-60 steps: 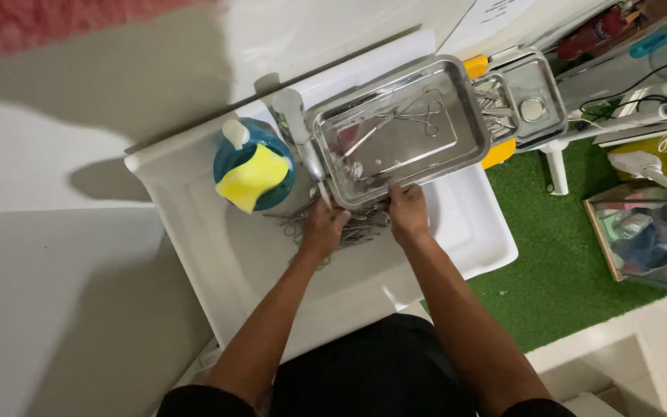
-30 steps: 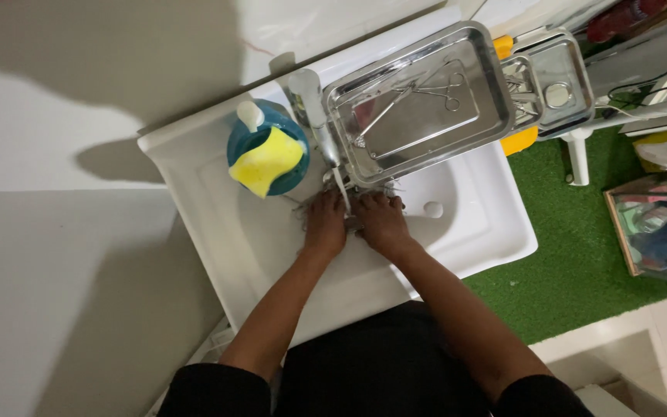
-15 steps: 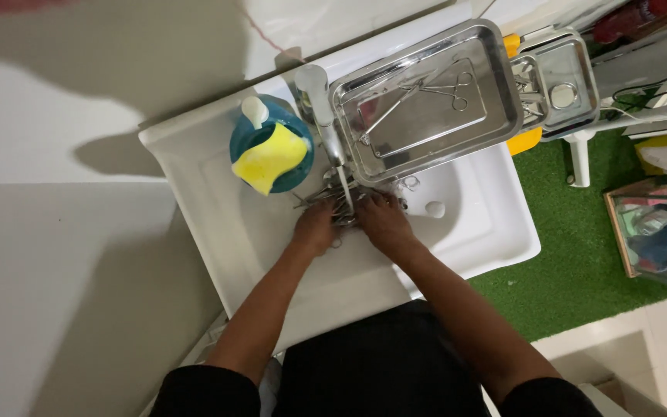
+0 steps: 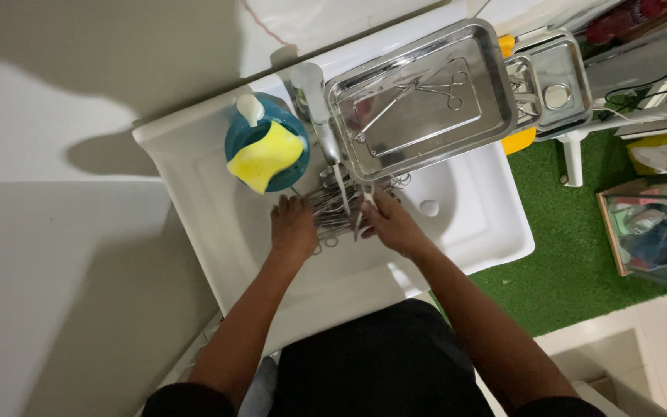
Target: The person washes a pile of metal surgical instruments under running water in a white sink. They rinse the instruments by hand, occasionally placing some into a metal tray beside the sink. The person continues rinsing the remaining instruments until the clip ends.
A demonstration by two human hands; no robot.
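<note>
In the white sink [image 4: 457, 232], a heap of steel scissor-handled instruments [image 4: 339, 212] is gripped by the left hand [image 4: 293, 229] and right hand [image 4: 392, 226] (tips tangled), so fingers could be nicked.

Pale wall [image 4: 55, 232], green turf mat [image 4: 573, 239], tiled floor [image 4: 658, 355].

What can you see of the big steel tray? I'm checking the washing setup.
The tray is shiny, rectangular, with a raised rolled rim and rounded corners. It rests tilted across the sink top, beside the tap. A few scissor-like instruments lie inside. Neither hand touches it.
</note>
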